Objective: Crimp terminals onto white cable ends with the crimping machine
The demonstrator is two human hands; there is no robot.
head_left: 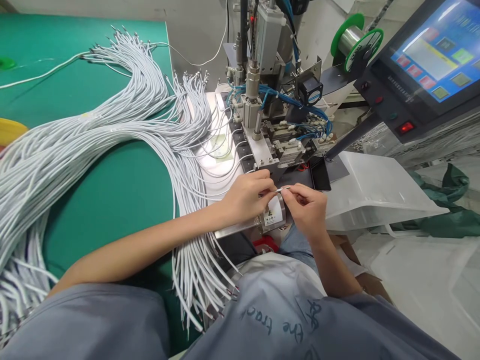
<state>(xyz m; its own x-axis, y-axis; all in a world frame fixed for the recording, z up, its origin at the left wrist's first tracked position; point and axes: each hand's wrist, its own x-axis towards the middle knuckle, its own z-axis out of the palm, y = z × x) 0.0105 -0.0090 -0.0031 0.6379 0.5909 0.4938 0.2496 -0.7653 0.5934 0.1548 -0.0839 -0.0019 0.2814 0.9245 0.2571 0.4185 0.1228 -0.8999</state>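
Note:
Between my two hands, just in front of the machine, is the end of a thin white cable point(279, 190). My left hand point(249, 196) pinches it with thumb and fingertips. From the right, the closed fingertips of my right hand point(305, 202) meet the tip of the same cable; the small part between them is too fine to make out. A large bundle of white cables point(142, 127) lies to my left, its lower ends hanging past my left forearm. The soldering machine point(258, 115), with cylinders and blue air tubes, stands right behind my hands.
A green-topped table point(123, 190) bears the cables. A spool of solder wire point(352, 41) is mounted at the upper right, near a tilted touchscreen point(438, 50). A translucent white plastic bin point(378, 185) stands to the right, with green cloth point(450, 200) beyond.

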